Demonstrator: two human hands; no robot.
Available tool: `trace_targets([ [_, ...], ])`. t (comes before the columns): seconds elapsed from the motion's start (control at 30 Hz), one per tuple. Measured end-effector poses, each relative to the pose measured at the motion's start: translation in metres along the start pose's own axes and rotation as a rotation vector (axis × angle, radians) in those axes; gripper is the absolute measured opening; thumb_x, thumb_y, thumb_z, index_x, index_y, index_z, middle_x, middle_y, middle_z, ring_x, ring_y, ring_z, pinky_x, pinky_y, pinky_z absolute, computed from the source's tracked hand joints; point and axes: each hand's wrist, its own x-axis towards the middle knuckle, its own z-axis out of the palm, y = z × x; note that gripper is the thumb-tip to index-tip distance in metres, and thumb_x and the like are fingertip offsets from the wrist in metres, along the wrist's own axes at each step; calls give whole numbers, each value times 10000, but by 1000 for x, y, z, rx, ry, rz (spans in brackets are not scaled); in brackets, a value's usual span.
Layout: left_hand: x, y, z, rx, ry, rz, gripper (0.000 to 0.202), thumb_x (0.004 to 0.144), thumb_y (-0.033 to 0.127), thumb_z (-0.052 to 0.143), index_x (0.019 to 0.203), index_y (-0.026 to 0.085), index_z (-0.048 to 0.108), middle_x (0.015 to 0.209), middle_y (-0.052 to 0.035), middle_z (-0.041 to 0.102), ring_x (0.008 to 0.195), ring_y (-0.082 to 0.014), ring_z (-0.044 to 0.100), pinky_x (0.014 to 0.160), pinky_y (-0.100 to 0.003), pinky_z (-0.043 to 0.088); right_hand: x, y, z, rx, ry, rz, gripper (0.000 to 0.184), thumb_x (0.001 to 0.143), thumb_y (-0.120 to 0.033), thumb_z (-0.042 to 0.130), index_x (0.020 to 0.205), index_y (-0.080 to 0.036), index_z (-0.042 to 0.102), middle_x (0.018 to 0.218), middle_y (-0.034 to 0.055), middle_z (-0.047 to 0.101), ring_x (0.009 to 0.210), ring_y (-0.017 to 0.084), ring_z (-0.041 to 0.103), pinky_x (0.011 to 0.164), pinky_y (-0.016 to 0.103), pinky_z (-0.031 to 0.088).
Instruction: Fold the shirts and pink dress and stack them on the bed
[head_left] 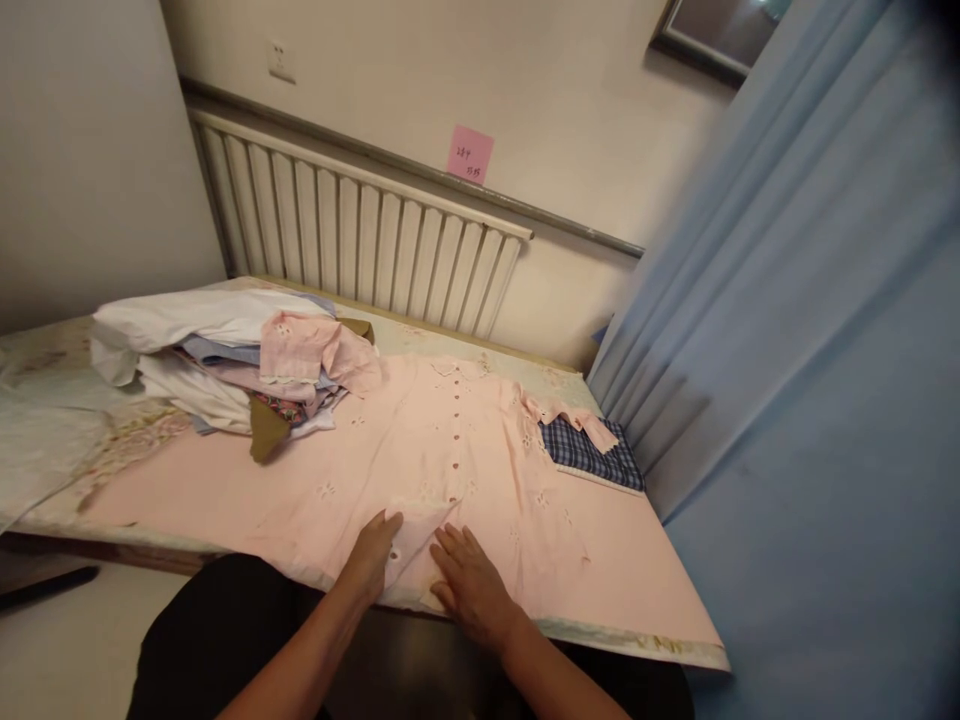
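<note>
A pale pink button-front blouse (420, 430) with small cut-out flower patterns lies spread out, its collar toward the wall and a row of buttons down the middle. My left hand (371, 555) pinches the front edge near the hem, where a corner is folded back to show the underside and a buttonhole or button. Beside it, my right hand (472, 585) rests on the lower front with fingers extended, touching the fabric next to the folded corner. One sleeve (577, 420) stretches out to the right, over a dark blue plaid folded cloth (592, 455).
A heap of clothes (217, 350), white, pink, olive and blue, lies at the left on the floral-covered surface. Clear plastic (45, 455) is at the far left. A radiator (360, 230) stands behind, and a blue curtain (795, 350) hangs along the right.
</note>
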Motion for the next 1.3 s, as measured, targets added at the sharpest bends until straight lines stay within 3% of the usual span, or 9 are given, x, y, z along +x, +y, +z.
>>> trace_targets([
  [0.17,2,-3,-1,-21,-54,32,316,693,401,628,906,169,609,734,-19,649,562,-127,545,517,-234,382,11,13,1,-51,72,83,455,865,-171,538,1312,-105,485,1396,171,466,1349,270,359,1108,537,302],
  [0.27,3,-4,-2,-22,-53,36,316,695,404,625,903,168,602,718,-16,639,561,-131,545,514,-236,380,11,12,4,-63,48,100,481,845,-189,580,1305,-81,492,1405,193,448,1348,295,354,1100,545,311],
  [0.5,4,-7,-2,-20,-62,60,361,673,445,652,885,158,605,730,-25,641,588,-144,553,525,-246,388,-6,-10,-1,0,-7,19,568,848,-315,622,1359,-139,445,1449,145,405,1377,276,304,1132,526,271],
  [0.73,3,-5,-3,31,-62,61,356,681,443,614,901,162,600,743,-30,640,610,-156,554,535,-255,388,-7,-4,-6,-40,1,120,563,809,-242,656,1321,-95,475,1412,189,439,1357,315,335,1108,561,297],
  [0.97,1,-1,1,137,-77,76,359,688,477,568,885,178,585,779,-37,631,657,-174,546,561,-264,381,-29,-14,-3,-27,-22,69,628,799,-221,664,1365,-108,417,1444,163,405,1387,304,274,1119,569,270],
  [1.17,-17,8,11,259,-162,216,254,700,450,576,719,197,563,634,41,518,618,-144,461,586,-250,335,-48,-21,5,-25,13,68,714,750,-180,692,1390,-124,382,1458,158,386,1402,295,238,1121,582,255],
  [1.3,-34,3,19,568,-261,440,193,761,367,539,646,211,530,612,39,503,640,-152,468,629,-260,329,-51,-23,6,-14,15,87,737,743,-163,683,1408,-146,367,1459,151,387,1399,298,246,1116,585,263],
])
